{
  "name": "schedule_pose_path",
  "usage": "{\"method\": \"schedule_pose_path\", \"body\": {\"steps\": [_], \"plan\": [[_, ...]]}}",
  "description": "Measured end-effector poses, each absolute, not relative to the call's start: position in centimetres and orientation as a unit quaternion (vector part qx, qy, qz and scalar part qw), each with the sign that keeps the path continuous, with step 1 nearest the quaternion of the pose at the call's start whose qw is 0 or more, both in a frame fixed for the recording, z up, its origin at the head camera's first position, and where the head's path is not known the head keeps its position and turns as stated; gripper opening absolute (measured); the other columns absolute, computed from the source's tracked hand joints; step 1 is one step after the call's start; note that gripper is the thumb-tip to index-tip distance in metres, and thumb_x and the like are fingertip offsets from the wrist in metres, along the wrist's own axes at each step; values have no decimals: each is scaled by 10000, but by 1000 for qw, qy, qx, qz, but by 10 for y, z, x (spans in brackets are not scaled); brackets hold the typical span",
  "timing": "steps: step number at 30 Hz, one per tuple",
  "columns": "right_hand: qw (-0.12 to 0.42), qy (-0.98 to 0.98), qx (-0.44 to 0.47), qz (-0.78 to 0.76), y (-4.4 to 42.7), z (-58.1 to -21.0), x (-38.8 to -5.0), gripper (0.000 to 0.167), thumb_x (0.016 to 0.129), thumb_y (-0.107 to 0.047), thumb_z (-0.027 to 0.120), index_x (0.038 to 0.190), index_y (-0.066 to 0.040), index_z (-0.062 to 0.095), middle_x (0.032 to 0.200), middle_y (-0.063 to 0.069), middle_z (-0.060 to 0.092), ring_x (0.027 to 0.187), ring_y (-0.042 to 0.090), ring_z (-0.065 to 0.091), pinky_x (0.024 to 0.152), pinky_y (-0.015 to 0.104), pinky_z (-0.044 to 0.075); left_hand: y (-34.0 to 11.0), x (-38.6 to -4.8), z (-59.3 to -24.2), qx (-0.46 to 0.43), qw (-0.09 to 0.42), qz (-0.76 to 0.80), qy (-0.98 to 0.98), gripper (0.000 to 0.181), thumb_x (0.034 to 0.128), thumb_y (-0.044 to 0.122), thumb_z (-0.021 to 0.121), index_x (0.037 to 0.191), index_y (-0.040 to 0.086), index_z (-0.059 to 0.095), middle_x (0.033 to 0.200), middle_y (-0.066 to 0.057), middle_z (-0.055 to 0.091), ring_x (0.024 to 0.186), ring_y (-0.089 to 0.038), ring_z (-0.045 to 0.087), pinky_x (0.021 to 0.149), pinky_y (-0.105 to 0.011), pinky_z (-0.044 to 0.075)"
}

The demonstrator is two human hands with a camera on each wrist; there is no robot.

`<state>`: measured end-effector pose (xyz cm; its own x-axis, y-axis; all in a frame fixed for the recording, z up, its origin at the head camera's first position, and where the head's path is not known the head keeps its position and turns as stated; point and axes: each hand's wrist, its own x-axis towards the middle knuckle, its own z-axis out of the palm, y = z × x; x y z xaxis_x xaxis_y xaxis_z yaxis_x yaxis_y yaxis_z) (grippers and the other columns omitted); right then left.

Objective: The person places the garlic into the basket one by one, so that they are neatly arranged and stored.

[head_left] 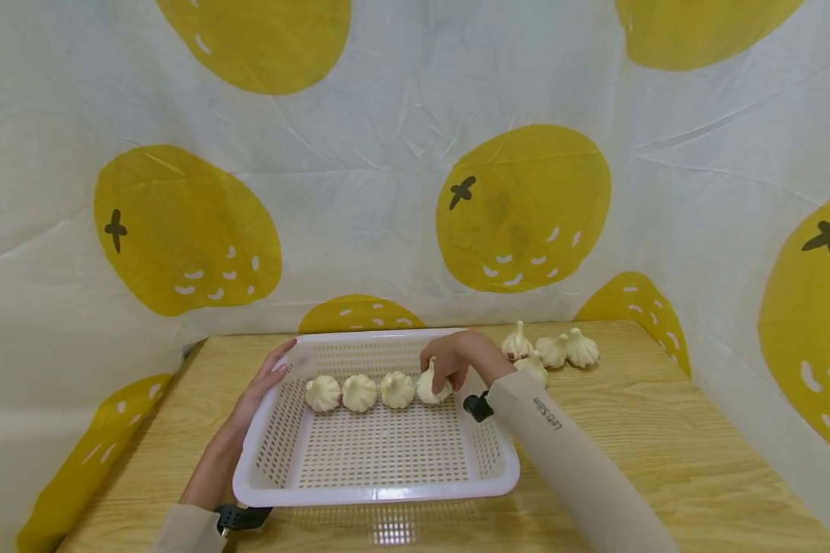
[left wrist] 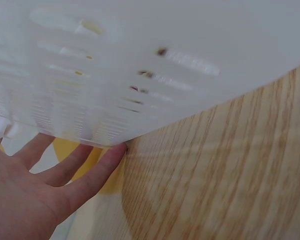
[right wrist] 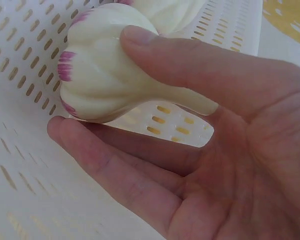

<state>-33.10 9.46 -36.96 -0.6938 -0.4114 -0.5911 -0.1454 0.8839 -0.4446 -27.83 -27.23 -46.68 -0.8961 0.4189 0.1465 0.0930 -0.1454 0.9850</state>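
Table: light-brown table of grained wood point(head_left: 664, 430), under the basket.
Basket: white rectangular plastic basket with slotted walls point(head_left: 376, 494), opening upward, so bulbs can lie inside.
Left hand point(head_left: 266, 382): fingers straight and spread against the basket's outer left side, probably for steadying; it grasps nothing.
Right hand point(head_left: 456, 357): pinches one round cream garlic bulb with purple streaks point(head_left: 425, 389) inside the basket, at the row's right end, perhaps for aligning.
Loose bulbs point(head_left: 552, 351): four, grouped on the table, near the right arm.
Row bulbs point(head_left: 360, 393): three, side by side in the basket.
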Motion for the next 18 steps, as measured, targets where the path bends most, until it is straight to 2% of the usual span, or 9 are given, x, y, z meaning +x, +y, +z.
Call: {"method": "schedule_pose_path", "body": {"steps": [4, 10, 15, 18], "plan": [[351, 904, -163, -180, 92, -370, -330, 447, 952, -74, 725, 1370, -126, 576, 951, 50, 521, 733, 186, 537, 863, 360, 572, -273, -278, -466, 198, 110, 731, 644, 557, 1146, 282, 214, 1668, 246, 24, 1568, 22, 247, 1388, -90, 408, 1048, -271, 456], [344, 905, -171, -182, 90, -371, -330, 443, 955, -23, 704, 1370, -122, 586, 1220, 65, 479, 738, 178, 445, 856, 367, 554, -272, -278, -466, 191, 111, 730, 646, 559, 1146, 295, 221, 1668, 254, 25, 1592, 22, 219, 1403, -82, 390, 1052, -265, 451], [335, 910, -167, -177, 90, -370, -330, 467, 949, -32, 718, 1385, -141, 592, 1456, 74, 446, 822, 195, 569, 898, 377, 572, -272, -277, -467, 186, 113, 729, 649, 562, 1146, 305, 228, 1668, 263, 23, 1636, -23, 160, 1417, -86, 369, 1056, -265, 444], [322, 917, -163, -168, 92, -368, -330, 471, 939, -59, 740, 1377, -169, 606, 1514, 79, 446, 898, 242, 657, 887, 371, 570, -271, -277, -467, 181, 114, 728, 652, 563, 1145, 316, 237, 1667, 280, 29, 1674, -69, 93, 1426, -100, 350, 1053, -270, 441]]}}
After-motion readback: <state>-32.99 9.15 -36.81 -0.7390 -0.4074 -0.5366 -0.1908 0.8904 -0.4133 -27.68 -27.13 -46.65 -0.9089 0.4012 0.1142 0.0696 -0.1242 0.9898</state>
